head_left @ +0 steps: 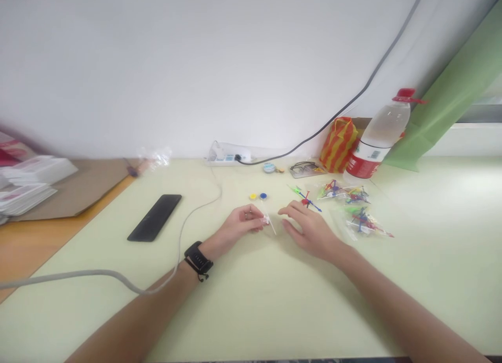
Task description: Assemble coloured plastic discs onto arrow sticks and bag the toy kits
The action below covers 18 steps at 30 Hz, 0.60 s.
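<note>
My left hand (248, 220) pinches a small white plastic piece with a thin white stick (271, 225) on it, a little above the pale green table. To its right, my right hand (308, 224) has its fingers apart and bent, with nothing in them. Beyond the hands lie a small yellow round piece (253, 196) and a blue round piece (263, 195). Loose green, red and blue plastic parts (306, 200) rest just past my right fingers. Clear bags with coloured plastic parts (363, 222) are farther right.
A black phone (155, 218) and a grey cable (179, 242) lie on the left. At the back are a power strip (227, 156), a tape roll (269, 167), a striped bag (338, 146) and a large water bottle (376, 138). White boxes (41, 172) stand far left.
</note>
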Available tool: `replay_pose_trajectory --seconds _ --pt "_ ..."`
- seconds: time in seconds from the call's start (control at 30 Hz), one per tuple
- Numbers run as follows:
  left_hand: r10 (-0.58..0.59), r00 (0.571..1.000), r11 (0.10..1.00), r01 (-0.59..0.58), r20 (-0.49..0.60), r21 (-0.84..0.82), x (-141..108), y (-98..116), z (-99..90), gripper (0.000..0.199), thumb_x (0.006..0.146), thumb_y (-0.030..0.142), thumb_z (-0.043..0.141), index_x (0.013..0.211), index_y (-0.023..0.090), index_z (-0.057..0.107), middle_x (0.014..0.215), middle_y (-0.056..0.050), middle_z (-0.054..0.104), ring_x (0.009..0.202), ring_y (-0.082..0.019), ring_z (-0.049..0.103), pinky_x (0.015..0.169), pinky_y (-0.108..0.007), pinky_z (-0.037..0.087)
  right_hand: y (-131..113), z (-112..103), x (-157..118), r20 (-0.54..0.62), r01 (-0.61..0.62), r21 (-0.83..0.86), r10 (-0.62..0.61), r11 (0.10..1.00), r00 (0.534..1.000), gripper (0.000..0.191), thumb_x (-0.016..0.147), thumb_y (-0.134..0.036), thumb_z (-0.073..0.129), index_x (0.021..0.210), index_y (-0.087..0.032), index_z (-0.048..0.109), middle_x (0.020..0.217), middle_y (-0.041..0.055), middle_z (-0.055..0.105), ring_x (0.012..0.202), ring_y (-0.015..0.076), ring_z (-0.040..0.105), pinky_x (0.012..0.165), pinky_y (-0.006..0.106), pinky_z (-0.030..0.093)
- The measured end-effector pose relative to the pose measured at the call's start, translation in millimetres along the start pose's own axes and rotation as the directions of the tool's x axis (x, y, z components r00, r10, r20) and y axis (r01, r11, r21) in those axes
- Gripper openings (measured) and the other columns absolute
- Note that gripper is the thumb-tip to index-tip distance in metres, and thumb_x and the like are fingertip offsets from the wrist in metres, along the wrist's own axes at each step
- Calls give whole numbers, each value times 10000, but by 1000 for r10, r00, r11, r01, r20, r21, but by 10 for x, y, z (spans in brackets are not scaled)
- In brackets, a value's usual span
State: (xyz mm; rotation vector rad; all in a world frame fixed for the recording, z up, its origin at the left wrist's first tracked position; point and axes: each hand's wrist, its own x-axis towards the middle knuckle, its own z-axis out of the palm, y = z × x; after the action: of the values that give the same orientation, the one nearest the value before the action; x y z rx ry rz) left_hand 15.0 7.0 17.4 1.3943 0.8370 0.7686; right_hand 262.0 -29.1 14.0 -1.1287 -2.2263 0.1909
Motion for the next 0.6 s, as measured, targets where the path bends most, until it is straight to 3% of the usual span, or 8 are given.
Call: replay_pose_trajectory --seconds 0.2,0.4,0.6 --pt "53 997 977 -63 54 205 -40 2 91 279 829 413 813 908 170 699 976 -87 759 909 -223 700 861 -359 536 -101 146 -21 99 14 -42 -9 999 995 171 1034 -318 513 1095 -228 645 986 52 663 826 175 637 668 284 398" --pt "139 990 913 -140 29 383 -36 -59 154 245 888 435 736 938 196 749 969 -73 757 867 -217 687 838 -360 546 -56 168 -24 99 -31 -31 34 999 995 181 1015 -371 561 964 -217 642 946 42 664 817 168 636 699 284 406" --pt "232 967 846 -255 109 468 -40 -66 166 170 955 329 638 994 234 773 1072 -69 693 932 -206 672 883 -338 541 -72 169 -23 95 -39 -36 42 999 995 140 1004 -345 579 973 -222 640 933 29 647 808 165 627 723 284 427"
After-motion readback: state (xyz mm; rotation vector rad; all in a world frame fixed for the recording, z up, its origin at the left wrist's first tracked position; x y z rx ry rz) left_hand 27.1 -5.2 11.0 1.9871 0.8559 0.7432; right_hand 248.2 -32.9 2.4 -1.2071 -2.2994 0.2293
